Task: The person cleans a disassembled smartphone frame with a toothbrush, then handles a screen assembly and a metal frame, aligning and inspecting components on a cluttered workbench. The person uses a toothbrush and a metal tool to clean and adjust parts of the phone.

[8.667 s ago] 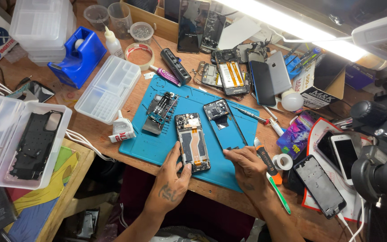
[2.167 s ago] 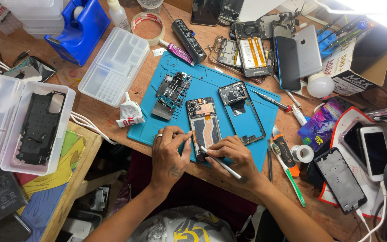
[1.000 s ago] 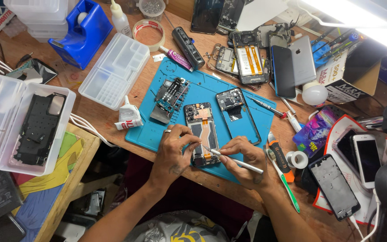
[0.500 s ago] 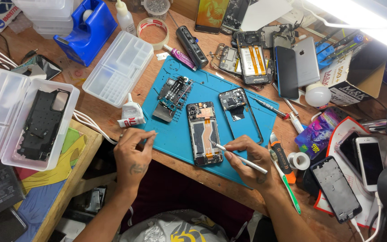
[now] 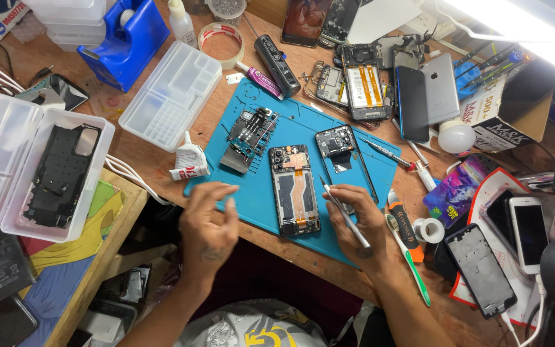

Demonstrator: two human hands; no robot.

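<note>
Lower centre of the frame: left hand (image 5: 208, 226), fingers loosely curled and blurred, holding nothing, hovering over the near edge of the bench (image 5: 162, 71) just off the lower left corner of the blue mat (image 5: 252, 186). To its right, right hand (image 5: 354, 222) closed around slim tweezers (image 5: 343, 212), tips pointing up-frame beside the opened phone (image 5: 294, 189). Phone flat on the mat at mid-frame, back cover off, orange flex strip down its middle, between the two hands. Just right of the right hand, an orange-handled tool (image 5: 406, 225) and a green toothbrush (image 5: 411, 263), then a small tape roll (image 5: 429, 229). Further up on the mat, a black frame with camera module (image 5: 336, 142) and, left of it, a circuit board assembly (image 5: 252, 132). Left of the mat, a glue tube (image 5: 187, 164). Far left, clear tray (image 5: 8, 193) holding a black back cover (image 5: 62, 177). Upper left, clear parts box (image 5: 171, 96), blue tape dispenser (image 5: 126, 38). Top centre, tape ring (image 5: 221, 42) and several dismantled phones (image 5: 361, 83).
</note>
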